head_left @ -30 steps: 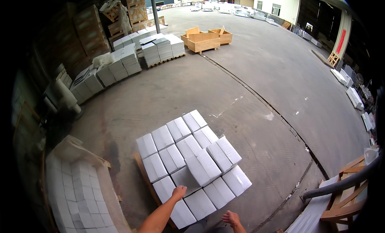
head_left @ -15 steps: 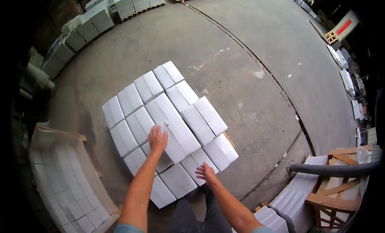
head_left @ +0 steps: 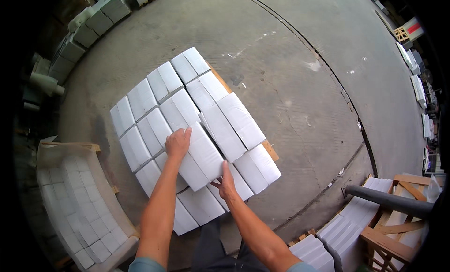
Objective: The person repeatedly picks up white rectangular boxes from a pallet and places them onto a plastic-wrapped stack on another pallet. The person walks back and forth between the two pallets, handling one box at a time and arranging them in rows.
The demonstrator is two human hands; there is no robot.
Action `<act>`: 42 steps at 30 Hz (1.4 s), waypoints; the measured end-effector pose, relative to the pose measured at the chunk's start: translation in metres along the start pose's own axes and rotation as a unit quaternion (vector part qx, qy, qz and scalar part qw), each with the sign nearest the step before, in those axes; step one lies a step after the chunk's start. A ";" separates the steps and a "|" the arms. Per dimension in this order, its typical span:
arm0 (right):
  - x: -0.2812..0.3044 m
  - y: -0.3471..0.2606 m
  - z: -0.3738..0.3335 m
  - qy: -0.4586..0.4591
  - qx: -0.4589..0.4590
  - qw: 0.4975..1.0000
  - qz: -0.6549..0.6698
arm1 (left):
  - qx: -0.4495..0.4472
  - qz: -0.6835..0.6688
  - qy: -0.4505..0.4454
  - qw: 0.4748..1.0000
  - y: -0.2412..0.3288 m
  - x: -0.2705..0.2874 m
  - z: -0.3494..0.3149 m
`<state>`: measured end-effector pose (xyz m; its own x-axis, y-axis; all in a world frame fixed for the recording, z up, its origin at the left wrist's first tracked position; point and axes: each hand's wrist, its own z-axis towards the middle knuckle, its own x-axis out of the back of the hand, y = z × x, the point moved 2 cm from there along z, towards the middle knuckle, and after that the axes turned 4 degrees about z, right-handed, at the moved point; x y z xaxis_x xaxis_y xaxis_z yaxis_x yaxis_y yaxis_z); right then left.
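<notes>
White wrapped boxes [head_left: 143, 101] sit in close rows on a pallet, its wooden edge [head_left: 270, 150] showing at the right. One white box [head_left: 206, 152] lies on top at the near middle, raised above its neighbours. My left hand [head_left: 178, 144] curls its fingers over this box's left far edge. At its near right corner, my right hand [head_left: 226, 182] grips with the thumb up against the side and the fingers partly hidden underneath. Another raised box [head_left: 225, 131] stands just right of it, across a dark gap.
At the left is another load of white blocks [head_left: 89, 211] under clear film. White stacked slabs [head_left: 347, 216], a grey pipe [head_left: 389, 200] and a wooden crate [head_left: 391, 241] stand at lower right. A dark groove [head_left: 328, 68] crosses the concrete floor.
My right hand has moved from open air onto the top box's near corner. My left hand has gone from resting flat to curling over its edge. The view has shifted slightly.
</notes>
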<state>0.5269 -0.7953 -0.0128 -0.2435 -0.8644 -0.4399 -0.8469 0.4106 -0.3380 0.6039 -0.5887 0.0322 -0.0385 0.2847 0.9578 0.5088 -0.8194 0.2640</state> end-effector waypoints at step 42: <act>0.109 0.070 -0.296 0.024 -0.112 0.993 0.038 | 0.212 -0.121 -0.312 0.918 -0.087 0.086 -0.393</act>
<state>0.3008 -0.9466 0.1616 -0.3281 -0.8485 -0.4151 -0.9077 0.4050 -0.1103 0.2180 -0.6889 0.1359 0.2383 0.7711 0.5905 0.8443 -0.4650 0.2665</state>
